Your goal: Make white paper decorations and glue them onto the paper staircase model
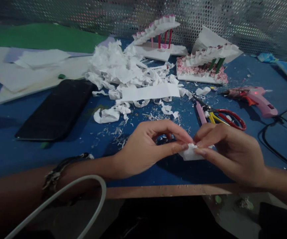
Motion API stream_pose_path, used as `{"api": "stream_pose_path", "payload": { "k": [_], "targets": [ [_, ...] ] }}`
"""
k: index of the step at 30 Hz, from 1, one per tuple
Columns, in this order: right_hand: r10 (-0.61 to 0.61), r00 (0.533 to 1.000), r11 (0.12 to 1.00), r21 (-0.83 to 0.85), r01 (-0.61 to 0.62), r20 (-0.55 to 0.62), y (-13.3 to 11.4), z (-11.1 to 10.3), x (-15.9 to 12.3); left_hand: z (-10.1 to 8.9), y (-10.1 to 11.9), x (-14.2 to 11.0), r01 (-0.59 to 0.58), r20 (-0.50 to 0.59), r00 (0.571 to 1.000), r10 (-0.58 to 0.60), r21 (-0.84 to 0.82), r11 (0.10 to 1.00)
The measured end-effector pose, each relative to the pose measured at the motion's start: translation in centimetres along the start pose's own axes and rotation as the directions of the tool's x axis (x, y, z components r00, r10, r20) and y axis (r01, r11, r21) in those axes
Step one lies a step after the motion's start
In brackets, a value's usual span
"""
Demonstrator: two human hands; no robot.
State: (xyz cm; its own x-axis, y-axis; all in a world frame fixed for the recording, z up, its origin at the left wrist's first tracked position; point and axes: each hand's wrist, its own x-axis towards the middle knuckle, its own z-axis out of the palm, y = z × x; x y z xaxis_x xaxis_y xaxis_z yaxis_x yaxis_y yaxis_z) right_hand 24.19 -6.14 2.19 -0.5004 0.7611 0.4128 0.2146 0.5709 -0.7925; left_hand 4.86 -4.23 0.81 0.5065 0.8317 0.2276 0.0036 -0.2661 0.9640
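Between my two hands, just above the front of the blue table, is a small piece of white paper (pixel 191 154). The thumb and fingers of my left hand (pixel 148 146) pinch its left upper edge. From the other side, my right hand (pixel 233 151) pinches the same edge, so the fingertips nearly meet. The paper hangs a little below them and its top looks folded or crumpled. Beyond the hands lies a flat white paper strip (pixel 150 92) on curled paper scraps. Red-handled scissors (pixel 233 119) and yellow-handled pliers (pixel 213 118) lie just past my right hand.
A pink glue gun (pixel 260 99) with a black cord lies at right. A black phone (pixel 56 111) rests at left. White paper scraps (pixel 115 63) heap up behind. Two paper models, one with red posts (pixel 164 38) and one with green posts (pixel 218 64), stand near the mesh wall.
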Motion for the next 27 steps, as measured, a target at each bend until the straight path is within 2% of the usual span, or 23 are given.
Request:
{"api": "stream_pose_path", "payload": {
  "k": [3,9,15,19,27],
  "targets": [
    [-0.025,1.0,1.0,-0.005,0.025,0.003,0.05,-0.06,0.09,-0.1,-0.1,0.07,-0.024,0.024,0.999,0.023,0.015,1.0],
    [-0.191,0.98,0.974,-0.114,0.196,0.056,-0.2,-0.09,0.4,-0.23,0.12,0.29,-0.108,0.05,0.993,0.103,0.131,0.985],
    [-0.156,0.988,0.975,-0.156,0.155,0.009,-0.19,0.15,0.43,-0.15,0.27,0.18,-0.185,0.007,0.982,0.188,0.222,0.957],
    [-0.138,0.99,0.98,-0.149,0.134,-0.021,0.15,0.27,0.33,0.05,0.28,0.08,-0.176,-0.025,0.982,0.189,0.257,0.95],
    [-0.086,0.996,0.976,-0.204,0.077,-0.037,0.45,0.11,0.2,0.04,0.46,0.16,-0.127,0.063,0.991,0.119,0.156,0.979]
  ]
}}
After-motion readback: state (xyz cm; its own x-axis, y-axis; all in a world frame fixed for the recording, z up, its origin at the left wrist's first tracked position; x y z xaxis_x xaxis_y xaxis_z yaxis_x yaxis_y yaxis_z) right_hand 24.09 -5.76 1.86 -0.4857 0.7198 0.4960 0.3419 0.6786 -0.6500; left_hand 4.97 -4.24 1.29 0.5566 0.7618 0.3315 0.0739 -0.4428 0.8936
